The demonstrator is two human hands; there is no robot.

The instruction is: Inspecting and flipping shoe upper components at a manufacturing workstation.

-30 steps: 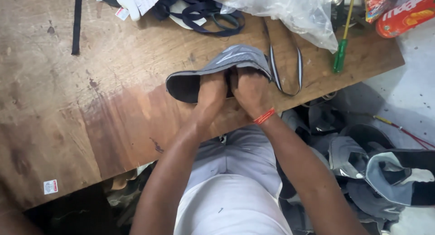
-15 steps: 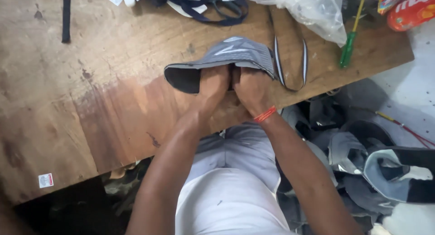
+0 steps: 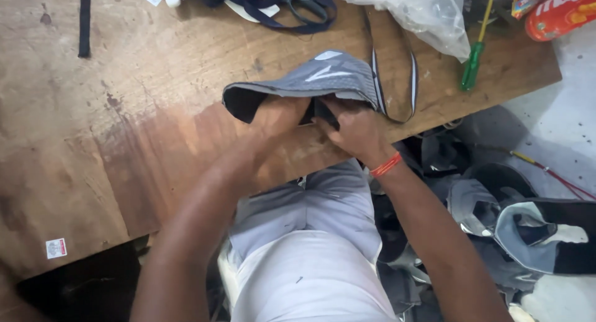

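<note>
Head view, work piece: a grey fabric shoe upper with a dark lining, lying at the near edge of the bench, towards its right half, open side turned to the person.

Head view, left hand: pushed into the opening of the upper from below, fingers hidden inside the fabric, so whether they grip or merely spread the lining cannot be told.

Head view, right hand: just beside the left, thumb and fingers pinched on the near rim of the upper; an orange band circles the wrist. The two hands sit close together, almost touching.

Head view, strap: a dark loop of webbing with pale edges trails from the right side of the upper across the bench.

Head view, far edge: dark blue straps, a clear plastic bag, and a green-handled screwdriver near the far right corner.

Head view, floor to the right: a heap of further grey and black uppers.

Head view, risk: the upper rests right at the near edge, so in my judgement a hard tug could pull it off into the person's lap; the trailing strap could also snag and drag against the screwdriver.
</note>
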